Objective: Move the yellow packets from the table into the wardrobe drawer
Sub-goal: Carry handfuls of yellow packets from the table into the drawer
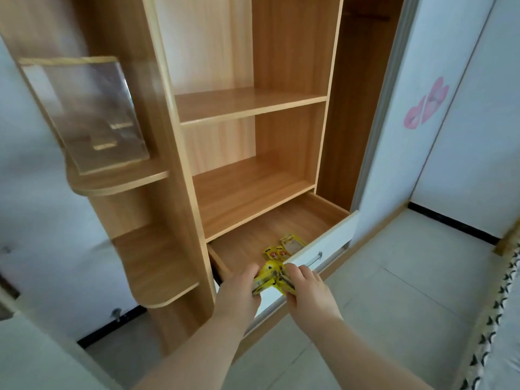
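The wardrobe drawer (334,237) stands pulled out, with a white front and a metal handle. On its wooden floor lie a few yellow packets (284,247) near the front panel. Above the drawer's front edge I hold a bunch of yellow packets (271,278) between both hands. My left hand (239,291) grips the bunch from the left, my right hand (305,289) grips it from the right. The table is out of view.
Open wooden shelves (247,108) rise above the drawer. Rounded side shelves (121,178) stick out at the left, one carrying a clear plastic stand (90,114). A white sliding door (416,122) with a pink sticker is at the right. A patterned bed edge (495,319) borders the tiled floor.
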